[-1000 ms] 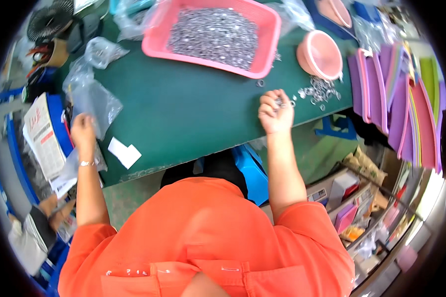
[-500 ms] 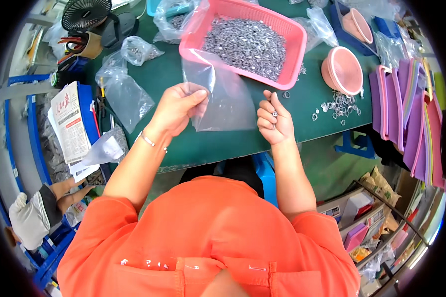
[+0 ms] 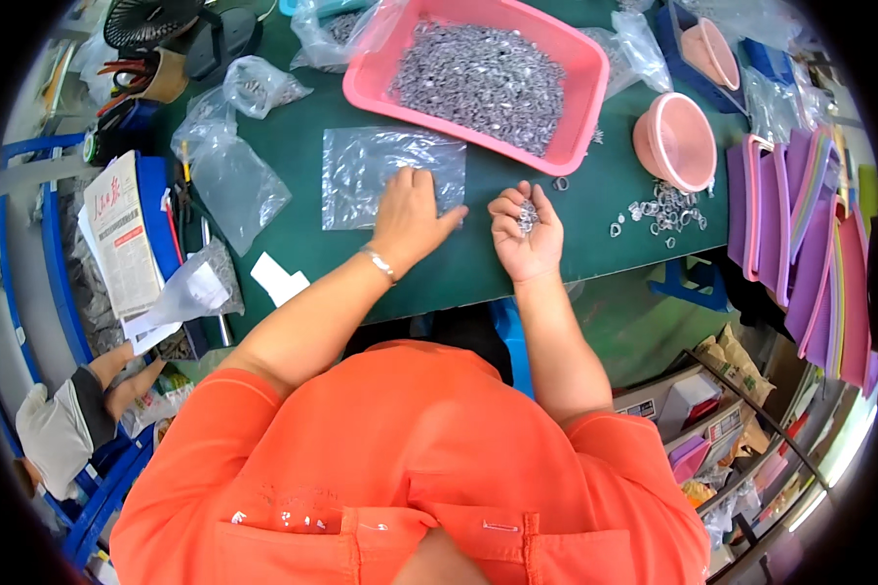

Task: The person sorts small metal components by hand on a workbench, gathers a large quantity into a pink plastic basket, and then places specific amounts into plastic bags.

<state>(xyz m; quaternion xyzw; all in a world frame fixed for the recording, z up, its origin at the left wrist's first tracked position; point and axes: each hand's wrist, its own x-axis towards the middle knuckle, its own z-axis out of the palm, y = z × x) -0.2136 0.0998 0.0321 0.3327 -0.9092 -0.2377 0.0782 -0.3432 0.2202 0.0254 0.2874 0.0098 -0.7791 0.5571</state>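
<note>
A clear plastic bag lies flat on the green table in front of me. My left hand rests over its right part, fingers stretched out and thumb apart. Just right of the bag, my right hand is turned palm up, its fingers curled around small silvery metal pieces. Beyond both hands stands a pink plastic basket holding a large heap of small grey metal parts. A single metal ring sits near its lower right corner.
Loose metal rings are scattered by stacked pink bowls at right. Purple and pink sheets stand past the table's right edge. More plastic bags, white paper slips and a newspaper are at left, with a black fan behind.
The plastic bag, earlier held up by my left hand, now lies flat on the table. My left hand has moved right over it. My right hand has turned, showing the metal pieces inside.
</note>
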